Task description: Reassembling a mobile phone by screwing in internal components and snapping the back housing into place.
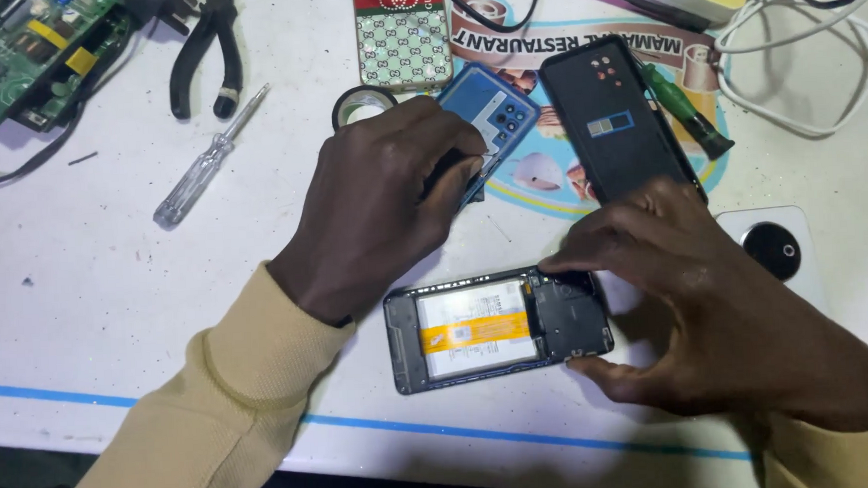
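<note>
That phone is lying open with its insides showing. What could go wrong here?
The opened phone lies near the table's front edge; a nudge might push it off. Its exposed battery could be scratched if something sharp slips. The right hand pinches only the phone's end, so it may pivot, while the left hand is away over a blue phone cover.

The light is bright and cool, coming from above, and it falls evenly on the white work table (114, 287). The hands throw only soft, short shadows. A weak glare lies on the clear-handled screwdriver (201, 166). The picture is sharp in the centre, slightly soft and bent toward the edges.
</note>
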